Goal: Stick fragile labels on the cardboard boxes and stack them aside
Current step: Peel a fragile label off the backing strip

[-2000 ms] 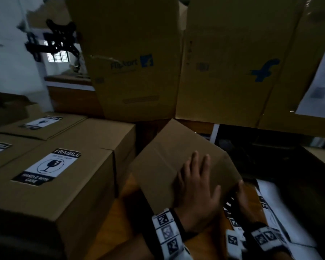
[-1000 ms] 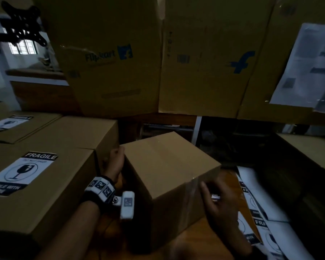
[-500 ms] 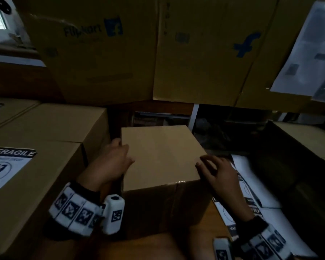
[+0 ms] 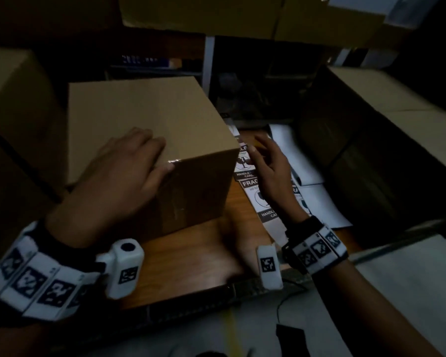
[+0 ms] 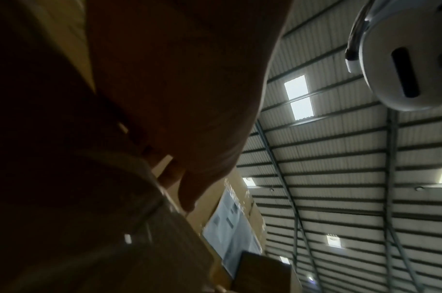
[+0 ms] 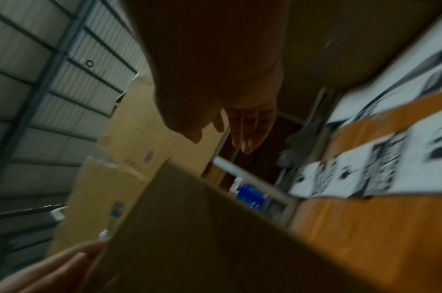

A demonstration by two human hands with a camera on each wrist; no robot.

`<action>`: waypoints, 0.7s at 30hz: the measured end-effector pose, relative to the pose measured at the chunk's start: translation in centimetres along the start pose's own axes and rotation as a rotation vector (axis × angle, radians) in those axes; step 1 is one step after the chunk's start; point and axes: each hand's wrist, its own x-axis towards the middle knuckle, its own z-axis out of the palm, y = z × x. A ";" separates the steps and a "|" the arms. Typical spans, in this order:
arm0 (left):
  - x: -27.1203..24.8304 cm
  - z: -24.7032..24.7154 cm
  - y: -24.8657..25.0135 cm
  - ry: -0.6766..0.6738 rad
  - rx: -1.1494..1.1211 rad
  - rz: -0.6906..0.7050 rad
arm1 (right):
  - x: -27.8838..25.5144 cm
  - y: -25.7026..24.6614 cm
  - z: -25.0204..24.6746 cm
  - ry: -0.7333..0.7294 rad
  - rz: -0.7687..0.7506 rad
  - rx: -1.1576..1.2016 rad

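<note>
A plain brown cardboard box (image 4: 144,112) stands on the wooden table (image 4: 196,256), with no label on its top. My left hand (image 4: 129,171) lies flat on the box's near top edge, fingers straight and thumb over the front corner. My right hand (image 4: 268,163) hovers just right of the box, fingers loosely spread, over a strip of black-and-white fragile labels (image 4: 255,191). In the right wrist view the right hand (image 6: 229,128) holds nothing, with the box (image 6: 214,228) below it and the labels (image 6: 352,178) at the right.
More cardboard boxes (image 4: 13,104) stand close at the left and another (image 4: 386,99) at the right. White label sheets (image 4: 317,202) lie on the table right of the hand. Large boxes (image 4: 216,14) hang over the back. The table's front edge (image 4: 191,297) is near.
The box was tipped, then set upright and square on the table. My left hand moved from its left side onto its top. My right hand left the box's right edge for the labels.
</note>
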 end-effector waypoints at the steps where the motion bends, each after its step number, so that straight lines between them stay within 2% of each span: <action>1: 0.3 0.6 1.3 -0.004 0.023 0.016 | 0.2 1.2 -1.0 0.014 0.046 0.005; 4: 1.7 2.0 4.4 0.025 0.053 0.007 | 0.6 4.9 -4.2 0.075 0.155 -0.015; 6: 2.7 2.5 6.1 0.069 0.023 0.033 | 0.8 7.1 -6.2 0.058 0.224 -0.016; 9: 4.0 3.5 9.0 0.082 0.008 0.102 | 0.7 10.0 -8.6 -0.072 0.298 -0.045; 12: 4.5 5.0 12.5 0.238 -0.045 0.218 | 0.4 12.8 -10.8 -0.229 0.297 -0.153; 14: 4.2 6.6 15.1 0.328 -0.155 0.240 | 0.3 14.8 -12.2 -0.297 0.304 -0.229; 16: 3.3 9.1 17.3 0.270 -0.255 0.136 | 0.3 16.4 -13.4 -0.345 0.335 -0.303; 19: 1.9 14.1 19.3 -0.035 -0.369 -0.164 | 0.0 18.2 -14.7 -0.427 0.410 -0.345; 21: 1.2 17.2 20.1 -0.146 -0.453 -0.352 | -0.4 18.7 -15.2 -0.468 0.413 -0.394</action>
